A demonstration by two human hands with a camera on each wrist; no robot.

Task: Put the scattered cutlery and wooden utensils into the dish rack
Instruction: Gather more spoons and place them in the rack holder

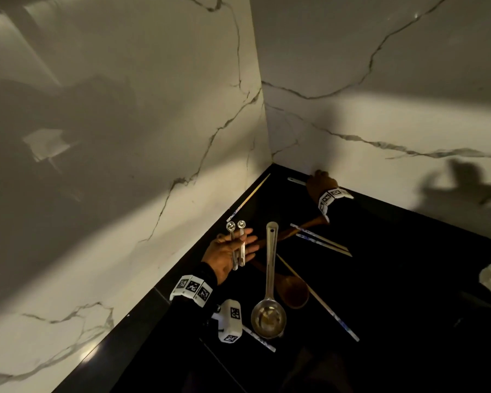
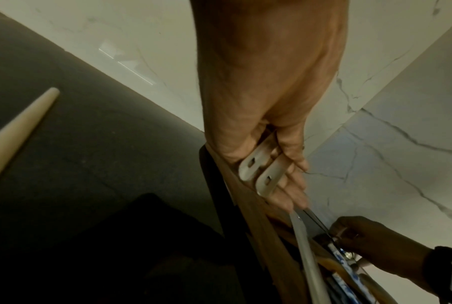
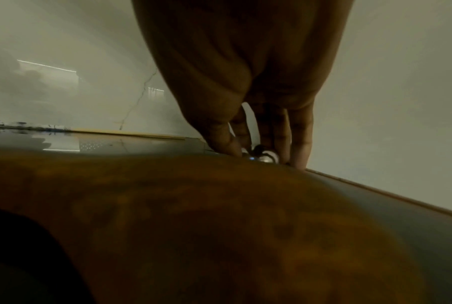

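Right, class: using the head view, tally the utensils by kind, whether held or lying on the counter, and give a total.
Metal spoons in left hand: 2
Metal ladle: 1
Metal piece at right hand: 1
Wooden utensils: 2
Chopsticks: 5
Total: 11

Glossy black counter (image 1: 380, 279), polished veined marble walls (image 1: 125, 137), shiny metal ladle (image 1: 269, 316), smooth brown wooden spoon (image 1: 294, 290)

walls (image 1: 125, 109): white marble, grey veins
counter (image 1: 394, 279): glossy black
ladle (image 1: 268, 316): silver
chopsticks (image 1: 322, 241): pale wood, blue-white patterned ends
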